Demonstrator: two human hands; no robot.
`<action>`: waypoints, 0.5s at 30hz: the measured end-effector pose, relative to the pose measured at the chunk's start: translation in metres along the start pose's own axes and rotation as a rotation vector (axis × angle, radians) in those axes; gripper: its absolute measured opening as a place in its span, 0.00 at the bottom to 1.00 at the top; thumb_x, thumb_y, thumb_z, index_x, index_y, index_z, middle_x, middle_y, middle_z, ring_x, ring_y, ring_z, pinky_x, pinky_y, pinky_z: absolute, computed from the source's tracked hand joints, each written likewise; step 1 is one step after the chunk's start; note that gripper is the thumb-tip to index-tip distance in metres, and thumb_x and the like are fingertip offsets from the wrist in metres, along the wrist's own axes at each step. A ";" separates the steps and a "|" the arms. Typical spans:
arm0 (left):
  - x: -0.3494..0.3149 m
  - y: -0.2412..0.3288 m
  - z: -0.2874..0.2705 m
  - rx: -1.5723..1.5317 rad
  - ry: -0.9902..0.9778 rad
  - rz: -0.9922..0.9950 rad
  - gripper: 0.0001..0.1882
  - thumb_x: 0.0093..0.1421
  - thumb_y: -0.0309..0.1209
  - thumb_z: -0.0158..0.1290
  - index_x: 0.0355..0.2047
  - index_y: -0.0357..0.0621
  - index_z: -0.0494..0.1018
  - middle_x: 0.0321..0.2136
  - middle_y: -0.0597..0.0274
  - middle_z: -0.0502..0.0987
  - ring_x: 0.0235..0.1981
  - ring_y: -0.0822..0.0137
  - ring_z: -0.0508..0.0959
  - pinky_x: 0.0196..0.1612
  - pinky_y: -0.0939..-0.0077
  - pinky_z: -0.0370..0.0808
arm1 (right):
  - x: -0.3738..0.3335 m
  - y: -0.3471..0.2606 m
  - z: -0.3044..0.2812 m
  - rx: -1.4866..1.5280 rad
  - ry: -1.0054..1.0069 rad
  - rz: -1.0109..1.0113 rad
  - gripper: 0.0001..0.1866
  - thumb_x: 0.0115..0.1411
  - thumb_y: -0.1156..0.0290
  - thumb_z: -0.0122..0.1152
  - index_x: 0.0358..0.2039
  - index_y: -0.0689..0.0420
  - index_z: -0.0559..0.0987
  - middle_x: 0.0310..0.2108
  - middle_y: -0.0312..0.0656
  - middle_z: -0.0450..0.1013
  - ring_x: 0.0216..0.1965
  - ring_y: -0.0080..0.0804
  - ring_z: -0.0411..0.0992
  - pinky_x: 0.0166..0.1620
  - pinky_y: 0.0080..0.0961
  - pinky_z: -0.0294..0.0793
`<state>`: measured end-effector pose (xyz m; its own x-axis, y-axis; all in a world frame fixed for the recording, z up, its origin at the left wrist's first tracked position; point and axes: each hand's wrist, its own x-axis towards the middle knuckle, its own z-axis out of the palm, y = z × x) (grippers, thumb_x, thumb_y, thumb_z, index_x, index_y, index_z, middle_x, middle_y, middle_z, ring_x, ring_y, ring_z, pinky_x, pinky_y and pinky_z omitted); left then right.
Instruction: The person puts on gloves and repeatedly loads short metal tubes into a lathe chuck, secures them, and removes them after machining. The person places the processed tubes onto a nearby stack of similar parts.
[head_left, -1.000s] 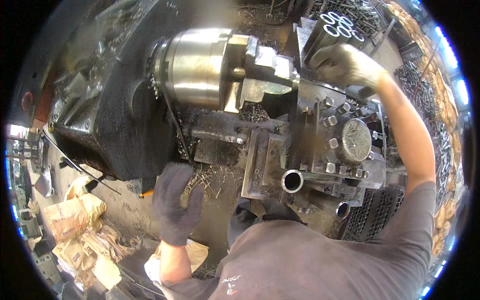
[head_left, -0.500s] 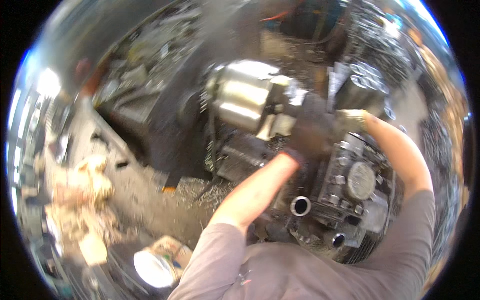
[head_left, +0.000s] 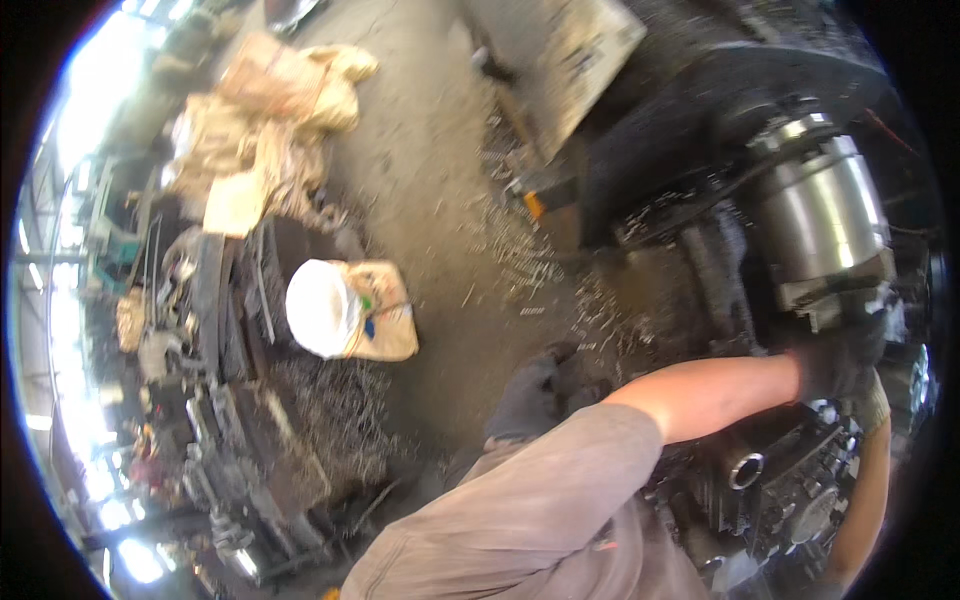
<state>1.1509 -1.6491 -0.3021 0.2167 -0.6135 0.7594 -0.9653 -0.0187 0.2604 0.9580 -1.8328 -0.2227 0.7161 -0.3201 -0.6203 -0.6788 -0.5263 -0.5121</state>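
My left hand (head_left: 843,358), in a dark glove, is at the jaws of a shiny metal lathe chuck (head_left: 825,215) on the right. Its fingers are blurred and partly hidden, so I cannot make out what they grip. Just below it, only the pale cuff of my right hand's glove (head_left: 873,405) shows clearly; the fingers are out of sight behind the left hand. Nearer my body lies the dark machine carriage with bolts (head_left: 815,510). A hollow tube end (head_left: 746,471) with a bright rim sticks up beside it.
Metal shavings (head_left: 525,265) litter the floor left of the machine. A white bucket (head_left: 322,308) stands next to a tan sack (head_left: 385,310). Farther back lie crumpled sacks (head_left: 290,85). A pale, stained panel (head_left: 570,75) leans at the top. Metal parts (head_left: 215,450) crowd the left.
The view has swung left, so the chuck and my hands now appear far to the right. Both hands stay together by the chuck. More floor, sacks and the bucket show.
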 end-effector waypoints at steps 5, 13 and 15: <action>0.013 0.005 -0.001 -0.116 -0.002 0.056 0.22 0.66 0.30 0.49 0.58 0.36 0.75 0.55 0.49 0.79 0.60 0.49 0.75 0.68 0.59 0.67 | -0.012 -0.019 0.016 -0.157 0.167 0.043 0.29 0.65 0.58 0.65 0.63 0.58 0.73 0.52 0.50 0.79 0.48 0.44 0.79 0.53 0.40 0.77; 0.000 -0.026 -0.027 -0.228 -0.033 0.295 0.20 0.60 0.33 0.53 0.52 0.43 0.73 0.63 0.43 0.69 0.72 0.41 0.61 0.78 0.42 0.53 | 0.000 -0.020 0.058 -0.043 0.276 -0.073 0.36 0.60 0.61 0.76 0.65 0.60 0.74 0.46 0.50 0.83 0.46 0.38 0.80 0.51 0.40 0.79; 0.006 -0.029 -0.035 -0.014 -0.060 0.399 0.20 0.63 0.42 0.49 0.48 0.43 0.76 0.62 0.37 0.69 0.70 0.35 0.62 0.78 0.35 0.45 | 0.004 -0.006 0.060 -0.068 0.365 -0.083 0.28 0.60 0.63 0.74 0.57 0.62 0.79 0.40 0.46 0.83 0.39 0.33 0.78 0.45 0.37 0.79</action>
<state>1.1856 -1.6245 -0.2841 -0.1838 -0.6155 0.7664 -0.9699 0.2403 -0.0396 0.9554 -1.7839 -0.2580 0.7871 -0.5276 -0.3196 -0.6128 -0.6091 -0.5035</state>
